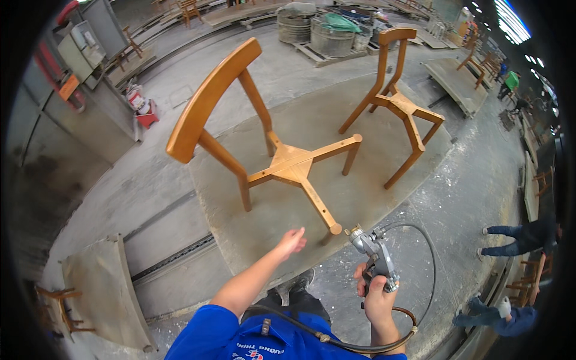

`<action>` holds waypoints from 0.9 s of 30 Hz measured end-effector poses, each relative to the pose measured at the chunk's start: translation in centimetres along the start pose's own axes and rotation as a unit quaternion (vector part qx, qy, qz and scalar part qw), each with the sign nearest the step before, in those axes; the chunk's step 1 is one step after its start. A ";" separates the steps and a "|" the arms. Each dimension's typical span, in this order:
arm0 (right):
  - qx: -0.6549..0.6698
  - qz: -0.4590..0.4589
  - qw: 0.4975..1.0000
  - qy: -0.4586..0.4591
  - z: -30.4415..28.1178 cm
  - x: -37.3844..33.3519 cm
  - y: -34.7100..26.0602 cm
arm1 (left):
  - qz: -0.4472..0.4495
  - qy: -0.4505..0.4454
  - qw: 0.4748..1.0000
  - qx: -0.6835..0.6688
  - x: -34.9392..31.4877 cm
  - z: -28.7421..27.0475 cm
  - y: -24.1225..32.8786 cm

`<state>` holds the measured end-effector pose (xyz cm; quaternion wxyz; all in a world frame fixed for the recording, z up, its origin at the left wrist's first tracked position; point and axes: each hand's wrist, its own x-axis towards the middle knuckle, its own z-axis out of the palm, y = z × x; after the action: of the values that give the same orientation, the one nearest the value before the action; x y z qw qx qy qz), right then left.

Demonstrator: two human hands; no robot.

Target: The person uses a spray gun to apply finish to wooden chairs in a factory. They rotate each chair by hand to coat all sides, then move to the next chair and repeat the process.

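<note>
In my right hand [379, 298] is a silver spray gun [379, 258], its nozzle pointing up and left toward the front leg of the nearer chair. A hose [433, 264] loops from the gun and runs back across my body. My left hand [292, 242] holds nothing, fingers loosely bent and thumb apart, near that same chair leg without touching it. The nearer wooden chair frame [294, 163] is orange-brown and has no seat, showing its crossed rails and curved backrest. Behind it to the right stands a similar chair frame [402, 105].
Both chairs stand on a flat grey board [252, 234]. A chain track [174, 259] runs along the floor at left, beside another board [102, 282]. Buckets [332, 39] stand on a pallet at the back. Other people [519, 237] are at far right.
</note>
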<state>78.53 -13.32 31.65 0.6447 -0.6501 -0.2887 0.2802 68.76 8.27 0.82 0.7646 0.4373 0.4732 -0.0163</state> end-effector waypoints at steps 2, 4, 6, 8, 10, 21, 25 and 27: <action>0.021 -0.036 0.999 -0.014 0.4 -1.2 -0.1 | -0.040 -0.002 0.997 0.065 -3.8 -3.6 -4.7; 0.012 -0.056 0.997 -0.042 0.7 -2.2 -0.7 | -0.052 -0.015 0.994 0.094 -9.0 -6.4 -9.5; -0.019 -0.061 0.995 -0.070 0.8 -3.2 -1.4 | -0.040 -0.033 0.995 0.087 -14.8 -8.4 -13.3; -0.057 -0.059 0.990 -0.116 1.3 -3.8 -1.9 | -0.032 -0.024 0.996 0.086 -19.8 -9.6 -15.4; -0.076 -0.050 0.986 -0.140 2.4 -4.8 -2.2 | -0.041 0.019 0.993 0.109 -23.0 -10.5 -16.1; -0.189 -0.331 0.923 -0.054 13.4 -16.7 -5.3 | 0.182 0.126 0.966 0.130 -26.5 -20.0 -17.9; -0.245 -0.185 0.952 -0.009 20.8 -22.8 -4.1 | 0.202 0.140 0.961 0.125 -30.2 -26.3 -19.8; -0.209 -0.212 0.954 0.033 23.0 -24.0 -3.4 | 0.208 0.135 0.964 0.100 -32.0 -28.5 -20.2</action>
<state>45.29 -15.47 34.56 0.5478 -0.7032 -0.4505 0.0494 21.98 2.82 6.41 0.6326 0.5989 0.4661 0.1548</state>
